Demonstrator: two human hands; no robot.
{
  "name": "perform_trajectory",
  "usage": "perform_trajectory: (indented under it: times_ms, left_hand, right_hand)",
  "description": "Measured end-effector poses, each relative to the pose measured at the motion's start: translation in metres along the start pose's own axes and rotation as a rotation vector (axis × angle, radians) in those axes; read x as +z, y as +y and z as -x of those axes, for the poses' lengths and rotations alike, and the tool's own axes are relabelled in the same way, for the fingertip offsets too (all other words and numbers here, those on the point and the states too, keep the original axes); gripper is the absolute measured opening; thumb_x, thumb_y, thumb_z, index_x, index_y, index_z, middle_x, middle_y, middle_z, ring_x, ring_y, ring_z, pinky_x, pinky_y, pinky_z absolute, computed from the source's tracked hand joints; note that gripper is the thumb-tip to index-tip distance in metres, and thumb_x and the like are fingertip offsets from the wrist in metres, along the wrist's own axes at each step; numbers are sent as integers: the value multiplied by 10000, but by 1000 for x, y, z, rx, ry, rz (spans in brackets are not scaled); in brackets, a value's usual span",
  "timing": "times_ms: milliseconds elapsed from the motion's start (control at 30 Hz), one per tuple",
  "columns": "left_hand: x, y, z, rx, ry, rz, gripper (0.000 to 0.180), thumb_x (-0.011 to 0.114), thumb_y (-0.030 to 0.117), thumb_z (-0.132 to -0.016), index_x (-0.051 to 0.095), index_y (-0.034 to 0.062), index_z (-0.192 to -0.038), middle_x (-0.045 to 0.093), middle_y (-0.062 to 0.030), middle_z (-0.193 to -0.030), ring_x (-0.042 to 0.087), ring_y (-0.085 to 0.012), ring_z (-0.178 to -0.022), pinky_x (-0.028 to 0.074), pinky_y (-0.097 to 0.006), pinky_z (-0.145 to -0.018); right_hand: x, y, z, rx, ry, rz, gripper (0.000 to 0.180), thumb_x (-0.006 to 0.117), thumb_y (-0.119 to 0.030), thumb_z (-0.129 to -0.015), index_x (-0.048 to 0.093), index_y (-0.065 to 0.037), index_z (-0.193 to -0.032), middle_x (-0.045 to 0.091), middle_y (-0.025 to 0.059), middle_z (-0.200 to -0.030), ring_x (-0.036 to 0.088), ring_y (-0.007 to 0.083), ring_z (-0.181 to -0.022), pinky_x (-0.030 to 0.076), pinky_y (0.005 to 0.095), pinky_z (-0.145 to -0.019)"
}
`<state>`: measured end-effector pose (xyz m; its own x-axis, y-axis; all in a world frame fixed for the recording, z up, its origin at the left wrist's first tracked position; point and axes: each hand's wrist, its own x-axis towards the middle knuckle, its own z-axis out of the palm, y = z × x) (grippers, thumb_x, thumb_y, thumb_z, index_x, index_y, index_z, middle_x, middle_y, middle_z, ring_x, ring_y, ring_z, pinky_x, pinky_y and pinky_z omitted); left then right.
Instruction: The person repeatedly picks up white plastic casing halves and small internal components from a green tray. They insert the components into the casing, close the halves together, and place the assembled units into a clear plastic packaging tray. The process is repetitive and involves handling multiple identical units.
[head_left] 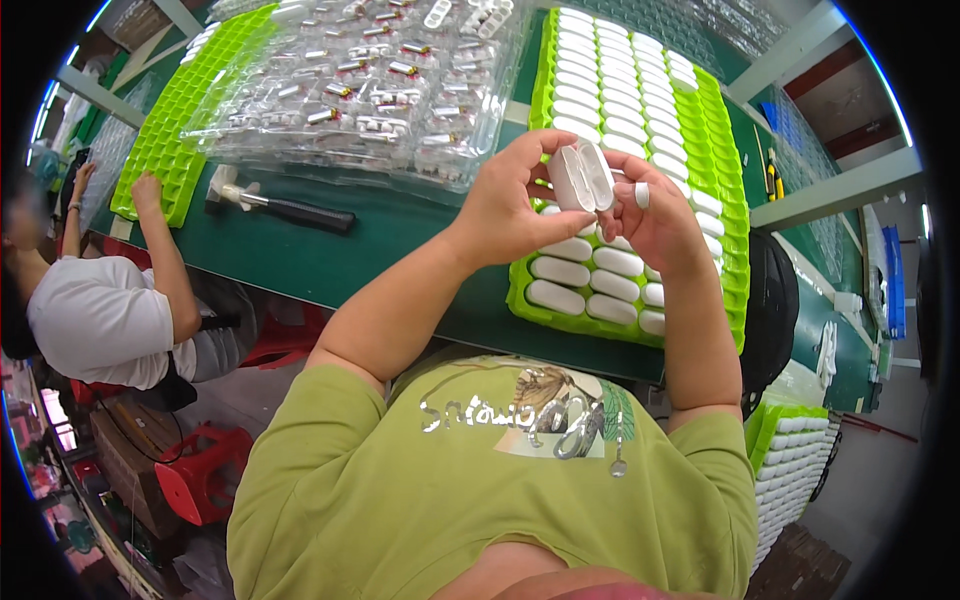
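A small white hinged case (571, 183), like an earbud charging case, is held with its lid swung open above a bright green tray. My left hand (500, 200) grips it from the left, thumb at its lower end and fingers behind. Against the lid side rest the curled fingers of my right hand (662, 228); one fingertip wears a white cover (642, 195). Below, rows of closed white cases (560, 270) fill most of the green tray (716, 138), with bare pockets along its right side. The inside of the held case is too small to make out.
Stacked clear plastic trays (290, 95) of small parts lie left of the tray. A hammer (300, 212) rests on the green table (400, 262) before them. Further left, a co-worker's hand (147, 188) touches another green tray (190, 130). Metal posts (835, 190) stand at right.
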<state>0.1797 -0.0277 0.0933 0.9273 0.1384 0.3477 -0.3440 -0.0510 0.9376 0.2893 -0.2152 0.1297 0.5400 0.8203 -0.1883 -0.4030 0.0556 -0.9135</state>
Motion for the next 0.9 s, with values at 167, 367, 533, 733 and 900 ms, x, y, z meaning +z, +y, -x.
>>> perform_trajectory:
  times_ms: [167, 367, 533, 733, 900]
  left_hand:
    - [0, -6, -2, -2, 121, 138, 758, 831, 156, -716, 456, -69, -1334, 619, -153, -1164, 679, -193, -931, 583, -317, -794]
    - [-3, -24, -5, 76, 84, 175, 572, 768, 66, -765, 530, 45, -1285, 512, -104, -1239, 630, -167, -1031, 567, -288, -827]
    - [-6, -18, -3, 139, 222, 263, 600, 750, -14, -787, 471, 33, -1316, 539, -111, -1259, 594, -181, -1124, 530, -320, -927]
    - [-6, -17, -3, 301, 367, 228, 632, 767, -20, -798, 438, 31, -1335, 443, -154, -1402, 533, -203, -1215, 501, -343, -987]
    - [-6, -13, 0, 333, 428, 151, 663, 781, -7, -790, 422, 31, -1347, 403, -169, -1434, 498, -218, -1259, 479, -354, -1020]
  right_hand:
    - [-1, -30, -45, -62, 192, 550, 383, 630, -250, -934, 589, -10, -1229, 641, 43, -903, 583, 78, -729, 485, 246, -667]
    - [-2, -57, -158, -122, 279, 732, 316, 649, -257, -896, 681, -1, -1077, 678, 66, -936, 616, 134, -788, 515, 291, -737]
    - [27, -62, -242, -335, 309, 1313, 254, 623, -223, -848, 721, -64, -1021, 723, 85, -951, 679, 235, -857, 537, 364, -764]
    - [56, -50, -305, -699, 201, 1928, 229, 596, -232, -855, 733, -135, -1011, 717, 104, -1010, 674, 319, -952, 536, 437, -811]
    - [73, -57, -326, -611, 278, 2026, 230, 594, -220, -845, 735, -138, -1007, 725, 103, -1010, 679, 312, -954, 542, 430, -827]
